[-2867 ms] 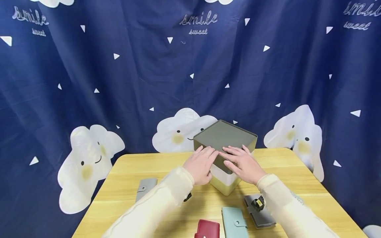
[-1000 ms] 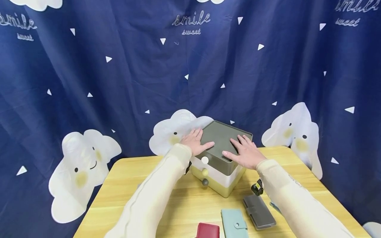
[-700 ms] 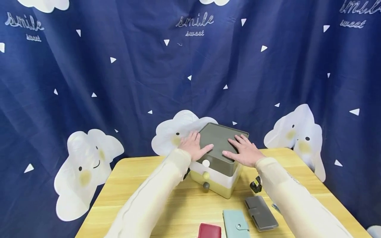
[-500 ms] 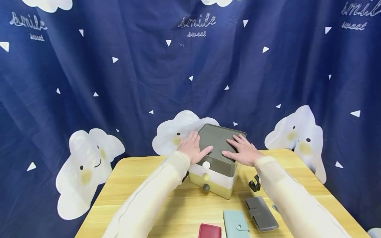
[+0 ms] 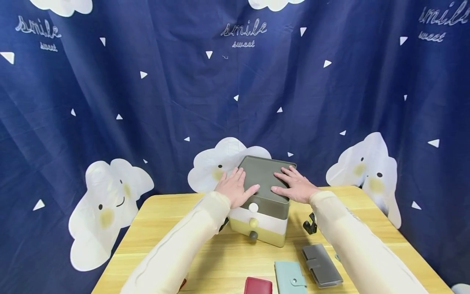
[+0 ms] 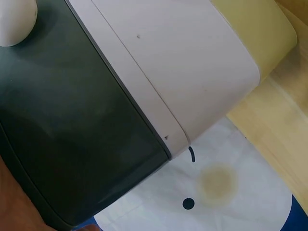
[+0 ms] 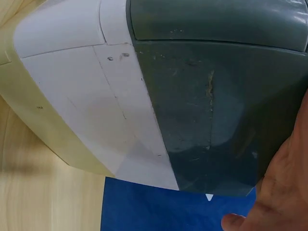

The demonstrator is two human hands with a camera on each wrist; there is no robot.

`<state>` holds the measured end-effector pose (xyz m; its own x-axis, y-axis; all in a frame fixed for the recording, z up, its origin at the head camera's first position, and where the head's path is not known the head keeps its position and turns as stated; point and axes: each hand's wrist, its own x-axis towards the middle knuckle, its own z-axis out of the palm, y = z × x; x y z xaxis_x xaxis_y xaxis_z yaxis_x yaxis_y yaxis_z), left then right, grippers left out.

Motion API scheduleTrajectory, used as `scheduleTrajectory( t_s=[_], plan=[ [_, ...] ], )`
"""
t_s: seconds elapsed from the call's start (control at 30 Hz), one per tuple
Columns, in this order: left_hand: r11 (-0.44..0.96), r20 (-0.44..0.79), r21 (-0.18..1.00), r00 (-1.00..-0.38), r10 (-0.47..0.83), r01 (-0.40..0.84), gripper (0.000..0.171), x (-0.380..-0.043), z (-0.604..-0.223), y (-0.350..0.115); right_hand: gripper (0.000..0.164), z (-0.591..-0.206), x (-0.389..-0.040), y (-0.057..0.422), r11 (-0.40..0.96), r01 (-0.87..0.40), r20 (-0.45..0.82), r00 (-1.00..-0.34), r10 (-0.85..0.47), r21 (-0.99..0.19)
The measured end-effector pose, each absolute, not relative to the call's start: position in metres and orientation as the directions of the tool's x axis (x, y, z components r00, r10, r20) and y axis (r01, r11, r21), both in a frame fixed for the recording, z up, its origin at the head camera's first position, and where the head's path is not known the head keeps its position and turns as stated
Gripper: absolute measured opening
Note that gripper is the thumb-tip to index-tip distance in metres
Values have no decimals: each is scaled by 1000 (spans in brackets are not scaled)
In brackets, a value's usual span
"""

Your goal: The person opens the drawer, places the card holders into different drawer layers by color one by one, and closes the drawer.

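A three-tier drawer box point(image 5: 264, 175) stands on the table, its top tier dark grey, the middle white and the lowest yellow. Its drawer fronts, with a white knob point(image 5: 253, 207), a yellow knob point(image 5: 253, 222) and a dark knob point(image 5: 253, 235), face toward me at a slight angle. My left hand point(image 5: 236, 190) rests on the top's left edge, fingers extended. Opposite it, my right hand point(image 5: 296, 188) lies on the right edge with spread fingers. The right wrist view shows the box's scuffed side, with part of the right hand point(image 7: 284, 178) against the dark tier.
Nearer me on the wooden table point(image 5: 154, 228) lie a red wallet point(image 5: 258, 286), a light blue wallet point(image 5: 291, 277) and a dark grey wallet point(image 5: 321, 265). A small reddish thing shows beside the left sleeve. Behind the table hangs a blue curtain point(image 5: 176, 98).
The box has turned from corner-on, bringing its knobbed fronts round toward me, and shifted slightly left. My hands, earlier together at the near corner, have parted to its two sides.
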<state>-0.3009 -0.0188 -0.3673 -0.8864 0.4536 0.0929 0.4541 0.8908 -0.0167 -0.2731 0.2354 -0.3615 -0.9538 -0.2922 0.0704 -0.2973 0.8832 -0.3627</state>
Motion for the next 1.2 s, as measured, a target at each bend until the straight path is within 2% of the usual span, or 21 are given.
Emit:
scheduleTrajectory(
  t_s=[0.67,1.2],
  plan=[
    [931,101,62,-930,352,359,103,-280,-362,-32,74,-360,-291,221,856,-348,43,-932,-360,-382],
    [951,132,82,-949,285,297,104,-284,-368,-43,74,-358,-319,209,855,-398,23,-910,-414,-333]
  ],
)
